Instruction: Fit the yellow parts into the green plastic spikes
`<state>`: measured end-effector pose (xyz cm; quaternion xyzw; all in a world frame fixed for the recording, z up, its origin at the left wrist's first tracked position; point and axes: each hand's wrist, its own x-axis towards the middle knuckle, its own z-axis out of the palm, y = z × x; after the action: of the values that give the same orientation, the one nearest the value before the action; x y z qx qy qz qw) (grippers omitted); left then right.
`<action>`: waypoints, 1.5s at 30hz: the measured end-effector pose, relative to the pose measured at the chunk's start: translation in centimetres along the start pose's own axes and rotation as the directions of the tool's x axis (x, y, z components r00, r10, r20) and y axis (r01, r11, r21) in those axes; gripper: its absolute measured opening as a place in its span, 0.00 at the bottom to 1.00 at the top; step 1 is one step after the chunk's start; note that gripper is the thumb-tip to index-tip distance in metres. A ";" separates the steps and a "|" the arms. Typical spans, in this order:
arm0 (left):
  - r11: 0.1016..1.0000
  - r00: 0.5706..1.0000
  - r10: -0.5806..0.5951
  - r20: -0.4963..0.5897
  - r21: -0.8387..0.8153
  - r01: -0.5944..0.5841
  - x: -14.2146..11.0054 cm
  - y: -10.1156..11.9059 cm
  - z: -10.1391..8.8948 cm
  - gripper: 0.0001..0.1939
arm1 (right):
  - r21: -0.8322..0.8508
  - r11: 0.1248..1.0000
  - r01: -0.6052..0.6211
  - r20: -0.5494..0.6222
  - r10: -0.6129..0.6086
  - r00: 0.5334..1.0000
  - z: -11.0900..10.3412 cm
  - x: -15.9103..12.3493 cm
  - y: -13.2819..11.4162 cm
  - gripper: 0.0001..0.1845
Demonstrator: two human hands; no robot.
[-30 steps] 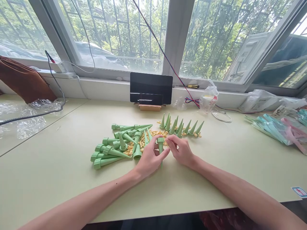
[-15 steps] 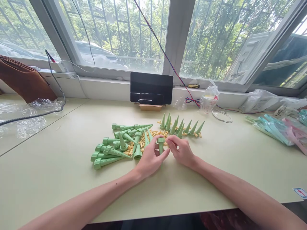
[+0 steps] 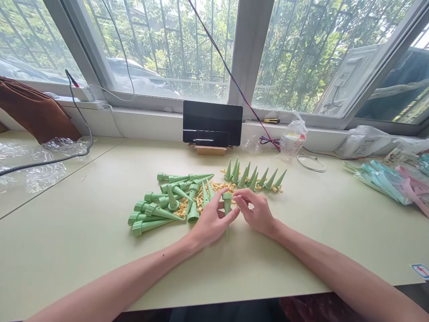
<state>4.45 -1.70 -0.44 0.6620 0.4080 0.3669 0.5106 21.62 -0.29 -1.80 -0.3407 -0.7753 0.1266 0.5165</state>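
My left hand (image 3: 211, 223) is closed around a green cone-shaped spike (image 3: 227, 203), held upright with its wide collar on top. My right hand (image 3: 256, 211) is pinched at that collar, fingertips touching the spike's top; whether a small part sits in them is hidden. Left of the hands lies a loose heap of green spikes (image 3: 157, 210) on their sides. Small yellow pieces (image 3: 201, 199) are scattered among them. Behind the hands a row of green spikes (image 3: 254, 176) stands tips up.
The pale green table (image 3: 83, 250) runs to a window sill. A black tablet on a stand (image 3: 212, 123) is at the back centre. A plastic bag (image 3: 293, 134), cables and teal and pink packets (image 3: 392, 179) lie right; a brown bag (image 3: 33, 112) left.
Both hands stayed at the same spot with the spike. My right fingers shifted slightly at the collar and the spike sits a little lower in my left hand.
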 end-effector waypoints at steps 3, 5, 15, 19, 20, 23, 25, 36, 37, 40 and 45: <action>1.000 1.000 -0.004 0.015 -0.008 0.004 0.0 0.0 0.0 0.35 | -0.009 1.000 0.005 -0.010 -0.005 1.000 0.0 0.0 0.0 0.06; 1.000 1.000 -0.010 0.024 -0.013 0.010 0.0 0.0 0.0 0.34 | -0.018 1.000 0.012 -0.016 -0.013 1.000 0.0 -0.1 0.1 0.06; 1.000 0.999 -0.022 0.041 0.002 0.022 0.1 0.2 -0.1 0.34 | -0.018 0.999 0.037 -0.001 -0.037 0.999 -0.1 0.0 0.1 0.06; 1.000 0.999 -0.019 0.039 0.022 0.018 0.0 0.4 -0.1 0.33 | 0.004 0.999 0.042 0.011 -0.042 0.999 -0.1 0.0 0.0 0.06; 0.999 0.999 -0.018 0.038 0.030 0.017 0.0 0.4 -0.2 0.33 | 0.006 0.999 0.046 0.014 -0.046 0.999 -0.1 0.0 -0.1 0.06; 0.998 0.999 -0.015 0.029 0.062 0.013 0.0 0.4 -0.2 0.32 | 0.018 0.998 0.060 0.032 -0.060 0.998 -0.1 0.0 -0.2 0.06; 0.996 1.000 -0.019 0.022 0.082 0.017 0.0 0.4 -0.2 0.31 | 0.025 0.998 0.065 0.044 -0.066 0.997 -0.1 0.0 -0.3 0.06; 0.997 1.000 0.014 0.007 0.075 -0.014 -0.3 0.5 0.0 0.30 | 0.014 1.000 0.022 0.038 -0.023 0.999 0.1 0.1 0.0 0.07; 0.998 1.000 0.008 0.003 0.069 -0.008 -0.3 0.5 0.0 0.30 | 0.015 1.000 0.018 0.033 -0.019 0.999 0.2 0.1 0.0 0.07; 0.999 1.000 -0.011 -0.001 0.050 0.011 -0.4 0.4 0.0 0.32 | 0.032 0.999 -0.001 0.034 0.000 0.999 0.2 0.1 -0.1 0.06; 0.999 0.998 -0.053 0.020 -0.010 0.053 -0.4 0.6 0.0 0.34 | 0.085 0.994 -0.066 0.094 0.058 0.994 0.1 0.2 -0.2 0.07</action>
<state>4.38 -2.17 0.16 0.6517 0.4185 0.3488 0.5278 21.37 -0.30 -1.54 -0.3352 -0.7810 0.1921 0.4907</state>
